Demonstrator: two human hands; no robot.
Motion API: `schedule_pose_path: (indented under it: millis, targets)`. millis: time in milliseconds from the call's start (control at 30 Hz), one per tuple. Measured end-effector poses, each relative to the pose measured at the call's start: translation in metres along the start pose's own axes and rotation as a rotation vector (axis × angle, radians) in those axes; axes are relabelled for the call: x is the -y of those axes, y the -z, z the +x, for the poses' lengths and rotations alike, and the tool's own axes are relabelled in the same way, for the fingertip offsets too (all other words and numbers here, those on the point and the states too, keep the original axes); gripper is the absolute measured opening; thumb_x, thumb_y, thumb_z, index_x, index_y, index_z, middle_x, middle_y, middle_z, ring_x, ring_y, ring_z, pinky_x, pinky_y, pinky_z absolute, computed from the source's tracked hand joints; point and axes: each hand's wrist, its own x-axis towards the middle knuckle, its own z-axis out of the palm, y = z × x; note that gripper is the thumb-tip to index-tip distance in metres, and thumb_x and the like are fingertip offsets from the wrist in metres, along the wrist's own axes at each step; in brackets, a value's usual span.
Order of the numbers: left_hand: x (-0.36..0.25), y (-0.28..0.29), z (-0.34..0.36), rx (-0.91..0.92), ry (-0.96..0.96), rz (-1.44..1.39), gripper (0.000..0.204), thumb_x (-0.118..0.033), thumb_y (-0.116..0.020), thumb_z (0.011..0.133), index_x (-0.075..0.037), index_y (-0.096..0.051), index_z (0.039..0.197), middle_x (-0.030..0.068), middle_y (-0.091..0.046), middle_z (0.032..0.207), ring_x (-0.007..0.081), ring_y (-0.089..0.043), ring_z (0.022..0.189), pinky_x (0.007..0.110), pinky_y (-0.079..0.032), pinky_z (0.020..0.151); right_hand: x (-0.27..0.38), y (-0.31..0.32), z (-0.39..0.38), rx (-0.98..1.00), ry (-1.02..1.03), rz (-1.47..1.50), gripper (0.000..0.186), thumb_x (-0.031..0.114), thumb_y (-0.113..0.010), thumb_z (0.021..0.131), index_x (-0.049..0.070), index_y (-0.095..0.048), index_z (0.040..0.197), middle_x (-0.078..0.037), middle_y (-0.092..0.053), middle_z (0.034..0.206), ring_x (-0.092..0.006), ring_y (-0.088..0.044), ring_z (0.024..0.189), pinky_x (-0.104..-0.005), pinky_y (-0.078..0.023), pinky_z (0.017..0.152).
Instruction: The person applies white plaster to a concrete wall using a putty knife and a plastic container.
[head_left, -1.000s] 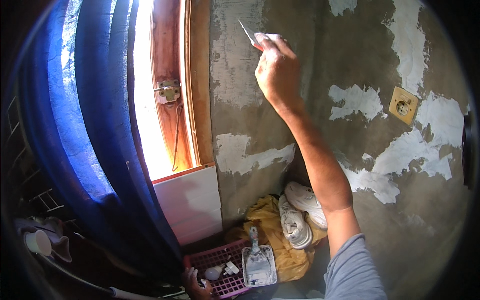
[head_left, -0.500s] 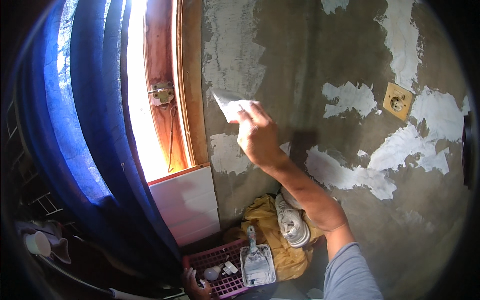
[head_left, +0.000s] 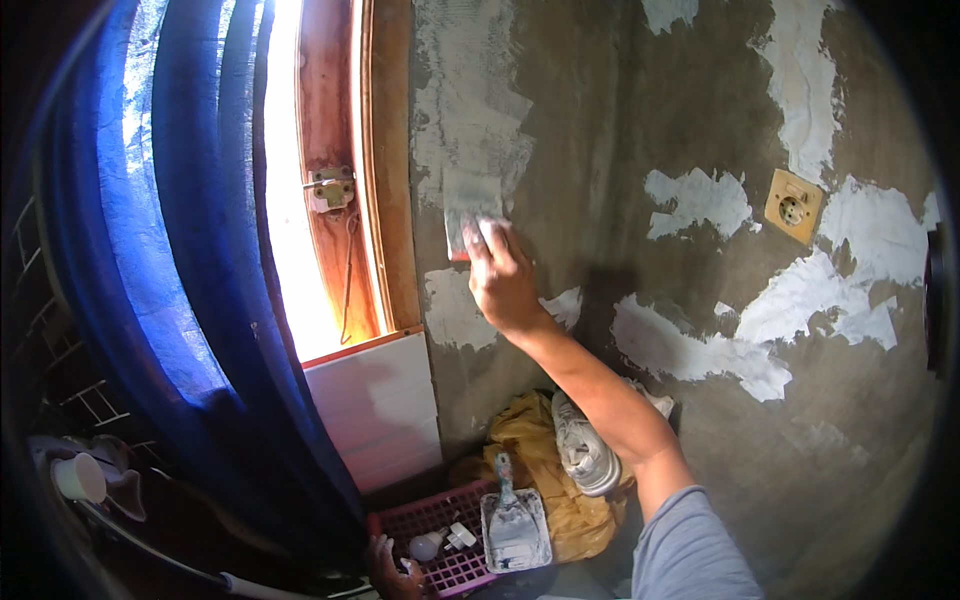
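Note:
My right hand (head_left: 498, 265) pinches a flat putty scraper (head_left: 462, 232), greyish with a red edge at its lower end. Its blade lies against the bare grey wall (head_left: 575, 150), on the lower part of a tall white putty patch (head_left: 465, 90) beside the wooden window frame. Low in the picture, my left hand (head_left: 396, 572), white with dust or putty, is at the left end of a pink plastic basket (head_left: 465, 575). Its fingers look curled, but what they close on is hidden in shadow. A putty-smeared tray (head_left: 541, 520) with a putty knife (head_left: 506, 480) in it rests on the basket.
Blue curtains (head_left: 190, 220) hang left of the bright window with its metal latch (head_left: 330, 188). A light bulb (head_left: 425, 546) and a white plug (head_left: 460, 537) lie in the basket. Beside it are a yellow cloth (head_left: 590, 525) and a shoe (head_left: 585, 450). A socket (head_left: 795, 207) sits among putty patches.
My right hand has moved slightly left and down, and the scraper has turned from angled off the wall to flat against it. My left hand stays by the basket.

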Motion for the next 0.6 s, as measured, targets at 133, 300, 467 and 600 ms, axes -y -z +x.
schedule_pose_path:
  millis: [133, 300, 467, 600]
  targets:
    - [0.003, -0.001, -0.002, -0.020, 0.005, -0.027, 0.039, -0.008, -0.063, 0.072, 0.001, -0.060, 0.110, 0.0197, -0.059, 0.117, 0.0388, -0.052, 0.115, 0.048, -0.040, 0.101, -0.010, 0.027, 0.023, -0.066, -0.235, 0.188, 0.037, -0.012, -0.053, 0.074, -0.002, -0.061, 0.109, -0.013, -0.060, 0.093, -0.0291, -0.061, 0.078, -0.0371, -0.052, 0.066]
    - [0.061, -0.049, -0.027, -0.193, -0.214, -0.005, 0.038, -0.022, -0.058, 0.073, 0.005, -0.059, 0.100, 0.0234, -0.061, 0.105, 0.0441, -0.057, 0.105, 0.055, -0.042, 0.097, -0.052, 0.043, 0.086, -0.079, -0.313, 0.017, 0.025, -0.010, -0.053, 0.076, -0.004, -0.064, 0.098, -0.017, -0.061, 0.086, -0.0345, -0.062, 0.076, -0.0402, -0.050, 0.064]
    - [0.041, -0.036, -0.024, -0.077, -0.065, -0.013, 0.040, -0.017, -0.060, 0.072, 0.004, -0.058, 0.106, 0.0219, -0.060, 0.111, 0.0419, -0.055, 0.110, 0.052, -0.040, 0.100, -0.004, 0.028, 0.071, 0.082, -0.325, 0.071, 0.025, -0.007, -0.053, 0.077, -0.003, -0.064, 0.099, -0.016, -0.062, 0.091, -0.0338, -0.063, 0.078, -0.0409, -0.052, 0.066]
    - [0.008, 0.002, -0.003, -0.014, -0.003, -0.003, 0.037, -0.009, -0.061, 0.074, 0.001, -0.060, 0.109, 0.0198, -0.059, 0.116, 0.0387, -0.052, 0.115, 0.048, -0.040, 0.101, 0.014, 0.033, 0.055, 0.011, -0.209, 0.150, 0.027, -0.010, -0.053, 0.074, -0.002, -0.063, 0.098, -0.014, -0.062, 0.090, -0.0322, -0.062, 0.079, -0.0393, -0.052, 0.066]
